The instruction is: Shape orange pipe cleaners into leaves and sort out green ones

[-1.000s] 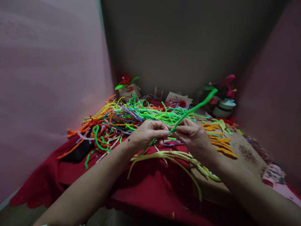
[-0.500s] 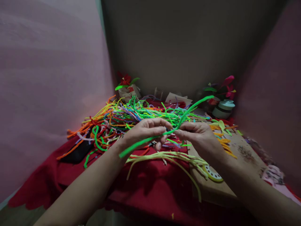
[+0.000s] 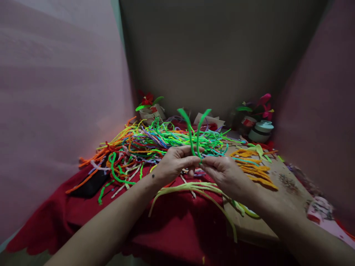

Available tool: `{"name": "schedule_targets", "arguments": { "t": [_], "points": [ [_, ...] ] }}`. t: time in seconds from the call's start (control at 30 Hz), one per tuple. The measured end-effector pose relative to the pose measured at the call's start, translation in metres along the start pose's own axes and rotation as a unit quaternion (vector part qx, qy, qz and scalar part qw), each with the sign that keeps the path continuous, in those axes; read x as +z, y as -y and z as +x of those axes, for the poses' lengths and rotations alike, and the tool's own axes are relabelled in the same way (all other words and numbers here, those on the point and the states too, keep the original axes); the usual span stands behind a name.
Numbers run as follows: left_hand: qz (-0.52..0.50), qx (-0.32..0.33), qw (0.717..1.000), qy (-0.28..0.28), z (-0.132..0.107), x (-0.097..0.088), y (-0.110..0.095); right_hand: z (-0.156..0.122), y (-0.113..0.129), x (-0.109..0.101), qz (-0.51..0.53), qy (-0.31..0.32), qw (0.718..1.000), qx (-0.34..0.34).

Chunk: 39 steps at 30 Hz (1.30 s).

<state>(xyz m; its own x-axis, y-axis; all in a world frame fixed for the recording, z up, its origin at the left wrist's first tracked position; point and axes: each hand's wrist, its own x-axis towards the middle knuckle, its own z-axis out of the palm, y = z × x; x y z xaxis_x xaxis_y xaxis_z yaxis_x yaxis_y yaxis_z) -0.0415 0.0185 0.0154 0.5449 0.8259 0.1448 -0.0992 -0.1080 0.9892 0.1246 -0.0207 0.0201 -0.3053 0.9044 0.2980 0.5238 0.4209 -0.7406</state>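
Note:
A green pipe cleaner (image 3: 198,138) is bent into a narrow V, its two ends pointing up and the bend low between my hands. My left hand (image 3: 180,159) pinches it near the bend from the left. From the right, my right hand (image 3: 222,170) pinches it at the same spot, the fingertips of both hands nearly touching. Below the hands lies a bundle of pale yellow pipe cleaners (image 3: 188,186). Behind them spreads a large tangled heap of coloured pipe cleaners (image 3: 163,136), mostly green.
A red cloth (image 3: 177,229) covers the table. On the right, a cardboard sheet (image 3: 285,166) bears orange shaped pieces (image 3: 257,175). A pale lidded jar (image 3: 261,131) and pink flowers (image 3: 266,107) stand back right; a red flower (image 3: 147,99) stands back left. A dark object (image 3: 90,183) lies left.
The green pipe cleaner was stretched out slantwise across both hands; now it is folded at its middle with both ends upward. My hands have come closer together.

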Motion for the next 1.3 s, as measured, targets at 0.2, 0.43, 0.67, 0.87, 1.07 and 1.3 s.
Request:
{"name": "schedule_targets", "arguments": {
  "t": [0.2, 0.43, 0.67, 0.87, 1.07, 1.3],
  "points": [
    [0.028, -0.009, 0.999, -0.021, 0.000, 0.002, 0.004, 0.001, -0.002, 0.004, 0.026, 0.030, 0.999, -0.011],
    [-0.171, 0.019, 0.973, -0.151, 0.002, 0.012, 0.006, 0.002, 0.007, 0.012, 0.242, -0.002, 0.965, 0.100],
    [-0.225, 0.060, 0.950, -0.208, 0.009, -0.008, -0.006, -0.001, -0.001, 0.019, 0.342, 0.055, 0.925, 0.158],
    [-0.289, 0.039, 0.925, -0.244, 0.017, -0.031, -0.009, -0.001, -0.005, 0.022, 0.355, 0.117, 0.908, 0.190],
    [-0.305, 0.034, 0.912, -0.273, 0.021, -0.044, -0.007, -0.006, -0.001, 0.031, 0.282, 0.073, 0.942, 0.165],
    [-0.303, 0.071, 0.903, -0.297, 0.025, -0.062, -0.007, -0.013, 0.013, 0.025, 0.157, 0.038, 0.985, 0.054]
  ]
}}
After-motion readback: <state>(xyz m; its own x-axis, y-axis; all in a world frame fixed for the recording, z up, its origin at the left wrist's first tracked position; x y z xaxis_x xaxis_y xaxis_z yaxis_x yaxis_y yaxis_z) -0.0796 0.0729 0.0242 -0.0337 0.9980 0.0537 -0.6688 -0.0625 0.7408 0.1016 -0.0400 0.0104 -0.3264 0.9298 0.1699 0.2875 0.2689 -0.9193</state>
